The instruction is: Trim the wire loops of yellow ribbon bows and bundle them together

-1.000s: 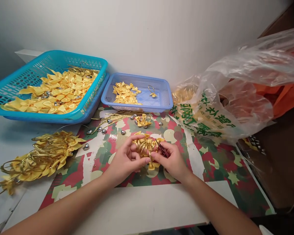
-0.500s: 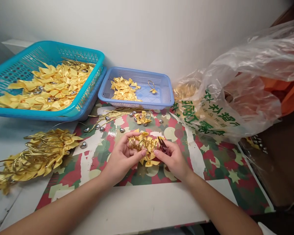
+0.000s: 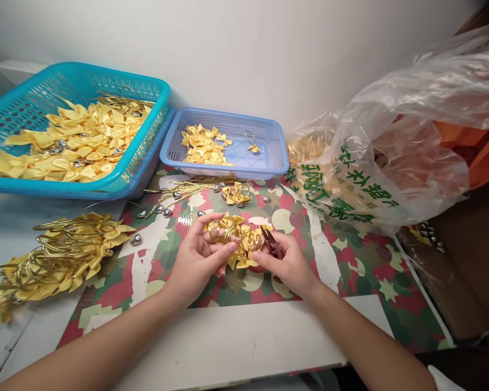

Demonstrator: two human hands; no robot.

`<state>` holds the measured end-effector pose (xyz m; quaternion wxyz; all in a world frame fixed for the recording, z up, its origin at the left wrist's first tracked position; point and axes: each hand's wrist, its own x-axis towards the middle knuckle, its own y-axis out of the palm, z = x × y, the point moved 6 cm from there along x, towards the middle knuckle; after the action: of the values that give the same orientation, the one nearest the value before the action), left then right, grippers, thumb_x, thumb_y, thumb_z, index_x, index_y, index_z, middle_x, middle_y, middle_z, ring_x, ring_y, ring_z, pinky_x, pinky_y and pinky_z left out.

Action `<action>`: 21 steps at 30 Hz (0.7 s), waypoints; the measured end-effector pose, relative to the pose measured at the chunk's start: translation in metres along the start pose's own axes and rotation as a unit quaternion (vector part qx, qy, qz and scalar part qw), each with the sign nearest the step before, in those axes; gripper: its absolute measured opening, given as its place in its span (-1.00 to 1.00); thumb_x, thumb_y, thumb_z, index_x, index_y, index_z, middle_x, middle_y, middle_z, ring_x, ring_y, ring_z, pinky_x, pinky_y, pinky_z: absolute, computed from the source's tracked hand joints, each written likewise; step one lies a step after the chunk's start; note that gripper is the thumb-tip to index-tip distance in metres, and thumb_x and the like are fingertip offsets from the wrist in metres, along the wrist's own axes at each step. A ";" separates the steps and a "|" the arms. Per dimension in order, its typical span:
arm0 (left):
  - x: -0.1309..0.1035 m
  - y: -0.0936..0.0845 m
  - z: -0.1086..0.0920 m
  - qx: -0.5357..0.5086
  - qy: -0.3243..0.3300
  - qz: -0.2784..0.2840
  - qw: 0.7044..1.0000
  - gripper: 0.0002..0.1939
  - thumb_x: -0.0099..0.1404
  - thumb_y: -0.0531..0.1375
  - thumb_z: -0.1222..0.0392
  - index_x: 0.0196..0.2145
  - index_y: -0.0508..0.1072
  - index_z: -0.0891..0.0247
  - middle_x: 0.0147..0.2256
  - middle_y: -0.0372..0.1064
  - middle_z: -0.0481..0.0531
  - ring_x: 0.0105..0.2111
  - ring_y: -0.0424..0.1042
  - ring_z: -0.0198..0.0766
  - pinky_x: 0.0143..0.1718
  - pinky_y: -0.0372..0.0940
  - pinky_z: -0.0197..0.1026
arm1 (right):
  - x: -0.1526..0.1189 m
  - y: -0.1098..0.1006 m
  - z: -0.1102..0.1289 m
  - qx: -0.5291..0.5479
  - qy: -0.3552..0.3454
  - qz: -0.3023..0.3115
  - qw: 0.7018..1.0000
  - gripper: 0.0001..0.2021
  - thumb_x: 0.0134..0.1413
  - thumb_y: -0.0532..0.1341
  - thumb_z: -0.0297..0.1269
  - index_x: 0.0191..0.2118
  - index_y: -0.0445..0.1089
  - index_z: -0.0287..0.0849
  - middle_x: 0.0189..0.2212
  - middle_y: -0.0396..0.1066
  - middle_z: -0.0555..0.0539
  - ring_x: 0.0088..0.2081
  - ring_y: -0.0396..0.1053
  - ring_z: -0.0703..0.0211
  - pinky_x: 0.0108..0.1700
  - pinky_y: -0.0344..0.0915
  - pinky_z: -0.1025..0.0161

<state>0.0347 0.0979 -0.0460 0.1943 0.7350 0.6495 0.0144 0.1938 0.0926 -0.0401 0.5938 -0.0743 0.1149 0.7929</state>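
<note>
Between my hands is a bunch of yellow ribbon bows on gold wire rings (image 3: 240, 239), held just above the patterned sheet. My left hand (image 3: 199, 260) has its fingers curled round the left part of the bunch, thumb across the front. My right hand (image 3: 287, 260) pinches the right end with its thumb, and dark red pliers (image 3: 271, 242) sit in the same hand, jaws pointing up and away. Behind the hands lies a small cluster of bows and bells (image 3: 237, 193). Some fingertips are hidden behind the bows.
A turquoise basket (image 3: 146, 138) of bows stands at back left, beside a blue basket (image 3: 224, 172) with bows and one ring. Gold wires (image 3: 187, 190) and silver bells (image 3: 136, 239) are scattered nearby. A bow-and-ring pile (image 3: 61, 255) lies left; a plastic bag (image 3: 367, 163) stands right.
My left hand has shifted slightly left and up with its end of the bunch, spreading the rings a little. My right hand stays almost in place with the pliers.
</note>
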 end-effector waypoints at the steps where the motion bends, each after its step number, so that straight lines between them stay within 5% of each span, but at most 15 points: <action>1: 0.000 0.000 0.000 0.001 0.001 0.001 1.000 -0.45 0.16 0.37 0.17 0.03 0.23 0.06 -0.35 0.31 -0.16 -0.67 0.30 -0.52 -0.73 0.23 -0.47 | 0.000 0.000 -0.001 -0.004 0.004 0.000 1.000 -0.70 -0.07 0.35 -0.13 -0.49 0.24 -0.16 -0.62 0.03 0.13 -0.55 -0.02 0.36 -0.54 -0.04 0.34; 7: 0.000 0.003 0.001 0.018 -0.011 0.019 1.000 -0.46 0.18 0.36 0.16 0.03 0.21 0.08 -0.35 0.33 -0.16 -0.69 0.27 -0.56 -0.71 0.24 -0.48 | 0.001 -0.001 -0.004 -0.016 0.021 -0.046 0.999 -0.65 -0.10 0.36 -0.14 -0.52 0.15 -0.14 -0.61 0.01 0.13 -0.54 -0.03 0.36 -0.52 -0.02 0.34; 21: 0.000 0.002 0.002 0.033 -0.016 0.011 0.999 -0.44 0.17 0.36 0.13 0.04 0.20 0.09 -0.33 0.33 -0.14 -0.70 0.27 -0.56 -0.72 0.22 -0.47 | 0.001 -0.002 -0.004 -0.013 0.019 -0.033 0.999 -0.59 -0.12 0.37 -0.10 -0.55 0.09 -0.13 -0.62 0.01 0.14 -0.54 -0.02 0.36 -0.49 -0.02 0.32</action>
<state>0.0368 0.0971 -0.0478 0.1806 0.7485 0.6379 -0.0166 0.1955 0.0934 -0.0441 0.6167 -0.1002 0.1134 0.7725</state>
